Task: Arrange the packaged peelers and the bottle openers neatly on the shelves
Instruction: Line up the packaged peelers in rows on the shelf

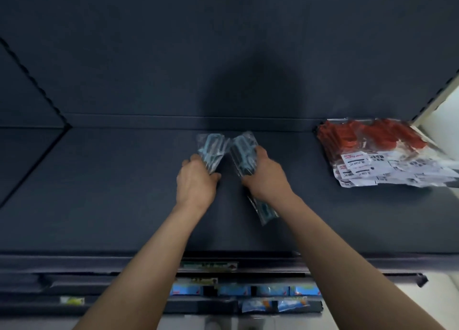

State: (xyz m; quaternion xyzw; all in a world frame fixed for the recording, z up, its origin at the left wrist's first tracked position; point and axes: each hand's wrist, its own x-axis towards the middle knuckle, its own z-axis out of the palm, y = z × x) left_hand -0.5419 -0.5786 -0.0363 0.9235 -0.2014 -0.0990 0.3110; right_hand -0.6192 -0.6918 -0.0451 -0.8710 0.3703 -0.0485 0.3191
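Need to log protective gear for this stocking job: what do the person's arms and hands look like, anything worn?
Both arms are bare up to the frame's bottom edge: no sleeves show. The left hand and right hand wear no gloves; no watch, ring or wristband is visible.

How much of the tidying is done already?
Done: a pile of red packets lies at the shelf's right end, though loosely. In hand: the left hand and right hand each hold clear packets with dark tools. Left: laying those down neatly.
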